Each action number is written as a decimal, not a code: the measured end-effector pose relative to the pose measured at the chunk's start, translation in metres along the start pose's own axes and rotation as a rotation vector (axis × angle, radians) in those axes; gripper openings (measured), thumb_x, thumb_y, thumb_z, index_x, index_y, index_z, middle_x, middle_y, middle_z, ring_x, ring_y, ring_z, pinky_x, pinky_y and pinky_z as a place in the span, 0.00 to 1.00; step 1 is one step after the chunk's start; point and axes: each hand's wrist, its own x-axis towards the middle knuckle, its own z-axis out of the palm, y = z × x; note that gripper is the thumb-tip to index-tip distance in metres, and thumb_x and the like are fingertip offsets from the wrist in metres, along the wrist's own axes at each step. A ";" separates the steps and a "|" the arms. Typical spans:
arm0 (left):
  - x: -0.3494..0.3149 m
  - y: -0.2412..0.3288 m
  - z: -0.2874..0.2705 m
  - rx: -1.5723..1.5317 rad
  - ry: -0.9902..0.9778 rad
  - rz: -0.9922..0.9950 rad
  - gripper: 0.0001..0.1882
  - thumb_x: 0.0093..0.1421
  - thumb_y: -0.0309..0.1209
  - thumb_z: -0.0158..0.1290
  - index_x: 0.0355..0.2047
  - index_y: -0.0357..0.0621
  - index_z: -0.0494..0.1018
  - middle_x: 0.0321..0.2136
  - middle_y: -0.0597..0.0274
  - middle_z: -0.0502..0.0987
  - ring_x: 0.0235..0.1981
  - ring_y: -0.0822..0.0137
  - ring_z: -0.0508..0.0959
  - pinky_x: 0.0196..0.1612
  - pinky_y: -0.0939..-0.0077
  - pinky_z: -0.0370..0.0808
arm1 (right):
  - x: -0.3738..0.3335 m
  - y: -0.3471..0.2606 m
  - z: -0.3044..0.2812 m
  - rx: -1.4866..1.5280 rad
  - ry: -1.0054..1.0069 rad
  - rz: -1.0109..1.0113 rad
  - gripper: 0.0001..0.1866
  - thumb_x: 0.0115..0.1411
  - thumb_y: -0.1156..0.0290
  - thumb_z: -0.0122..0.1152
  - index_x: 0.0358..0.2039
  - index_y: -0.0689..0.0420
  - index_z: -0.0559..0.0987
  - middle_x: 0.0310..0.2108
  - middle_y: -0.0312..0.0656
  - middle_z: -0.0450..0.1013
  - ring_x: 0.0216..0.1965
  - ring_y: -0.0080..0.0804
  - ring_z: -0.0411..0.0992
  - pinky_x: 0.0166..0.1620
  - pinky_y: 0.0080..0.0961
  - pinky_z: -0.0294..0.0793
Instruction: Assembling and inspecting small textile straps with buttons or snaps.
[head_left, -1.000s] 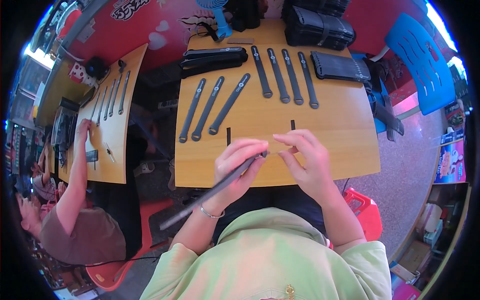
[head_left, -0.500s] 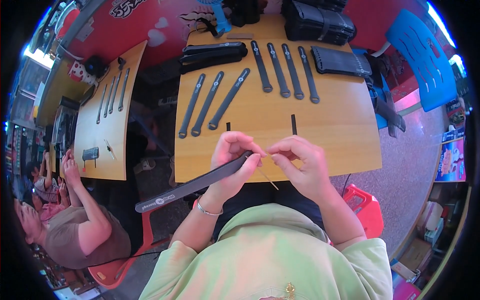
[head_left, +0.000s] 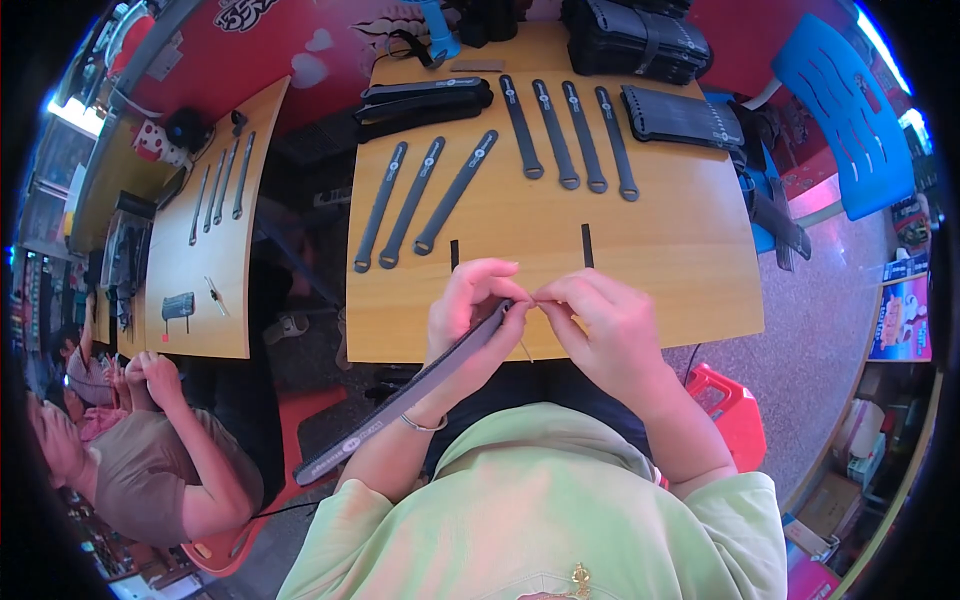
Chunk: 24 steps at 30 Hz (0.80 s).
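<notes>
Left hand (head_left: pixel 470 305) fingers clamp long dark grey strap (head_left: pixel 420 385) steady over wooden counter (head_left: pixel 660 270); right hand (head_left: pixel 600 320) fingers pinch its tip.

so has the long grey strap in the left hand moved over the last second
Yes. The grey strap in the left hand has slid down and left; its free end now hangs farther below the near edge of the wooden table.

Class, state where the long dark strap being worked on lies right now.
In the head view, the long dark strap runs from both hands at the wooden table's near edge down-left past the left hand.
</notes>
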 end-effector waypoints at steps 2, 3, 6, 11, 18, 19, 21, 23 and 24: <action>-0.001 0.000 -0.001 0.039 -0.023 -0.008 0.22 0.54 0.11 0.49 0.47 0.40 0.59 0.31 0.60 0.73 0.30 0.75 0.74 0.34 0.85 0.72 | 0.001 -0.001 -0.001 -0.043 -0.007 -0.019 0.06 0.46 0.77 0.64 0.26 0.55 0.76 0.24 0.36 0.73 0.26 0.33 0.74 0.26 0.24 0.71; -0.001 0.000 -0.002 0.048 -0.028 -0.006 0.22 0.54 0.12 0.49 0.48 0.40 0.59 0.31 0.61 0.73 0.30 0.75 0.74 0.34 0.85 0.72 | 0.001 -0.001 -0.001 -0.085 -0.013 -0.039 0.06 0.46 0.76 0.64 0.25 0.55 0.76 0.24 0.36 0.72 0.25 0.32 0.74 0.26 0.24 0.71; -0.001 -0.001 -0.002 0.077 -0.032 0.011 0.23 0.54 0.12 0.49 0.48 0.39 0.59 0.31 0.61 0.73 0.29 0.76 0.74 0.33 0.85 0.71 | 0.001 0.000 -0.001 -0.120 -0.020 -0.073 0.07 0.45 0.75 0.65 0.25 0.54 0.76 0.24 0.36 0.72 0.25 0.31 0.73 0.25 0.24 0.71; -0.002 -0.001 -0.001 0.137 -0.037 0.027 0.24 0.53 0.11 0.50 0.49 0.39 0.59 0.30 0.62 0.73 0.29 0.76 0.73 0.32 0.86 0.70 | 0.002 -0.001 -0.003 -0.194 -0.048 -0.104 0.07 0.43 0.75 0.65 0.24 0.54 0.74 0.22 0.35 0.70 0.24 0.31 0.73 0.24 0.24 0.70; 0.001 0.006 -0.003 -0.118 -0.048 -0.166 0.23 0.53 0.13 0.49 0.49 0.39 0.59 0.29 0.60 0.74 0.27 0.75 0.74 0.31 0.84 0.71 | 0.002 0.002 -0.004 -0.070 -0.050 -0.030 0.08 0.43 0.79 0.63 0.25 0.55 0.74 0.22 0.37 0.70 0.20 0.31 0.71 0.22 0.23 0.69; 0.001 0.008 -0.003 -0.200 -0.048 -0.220 0.23 0.53 0.13 0.48 0.49 0.40 0.59 0.29 0.59 0.74 0.27 0.75 0.74 0.31 0.84 0.71 | 0.002 0.003 -0.004 -0.070 -0.050 -0.032 0.08 0.43 0.79 0.63 0.25 0.55 0.74 0.22 0.37 0.70 0.20 0.31 0.71 0.22 0.23 0.69; 0.003 0.008 -0.004 -0.247 -0.042 -0.227 0.22 0.53 0.14 0.48 0.49 0.40 0.59 0.29 0.59 0.74 0.27 0.75 0.74 0.30 0.85 0.71 | 0.002 0.004 -0.004 0.100 -0.016 0.100 0.08 0.45 0.80 0.62 0.26 0.57 0.74 0.23 0.37 0.70 0.20 0.28 0.71 0.22 0.21 0.68; 0.003 0.008 -0.006 -0.294 -0.034 -0.235 0.22 0.54 0.15 0.48 0.49 0.40 0.59 0.29 0.58 0.74 0.26 0.75 0.73 0.29 0.86 0.70 | 0.004 0.000 -0.008 0.139 -0.048 0.129 0.07 0.47 0.79 0.62 0.26 0.57 0.74 0.23 0.37 0.70 0.19 0.27 0.70 0.22 0.20 0.68; 0.004 0.009 -0.007 -0.312 -0.030 -0.247 0.21 0.54 0.15 0.48 0.49 0.40 0.59 0.29 0.59 0.74 0.26 0.76 0.73 0.27 0.87 0.69 | 0.004 -0.002 -0.009 0.178 -0.079 0.160 0.06 0.48 0.79 0.62 0.27 0.58 0.74 0.23 0.37 0.70 0.19 0.25 0.70 0.22 0.20 0.68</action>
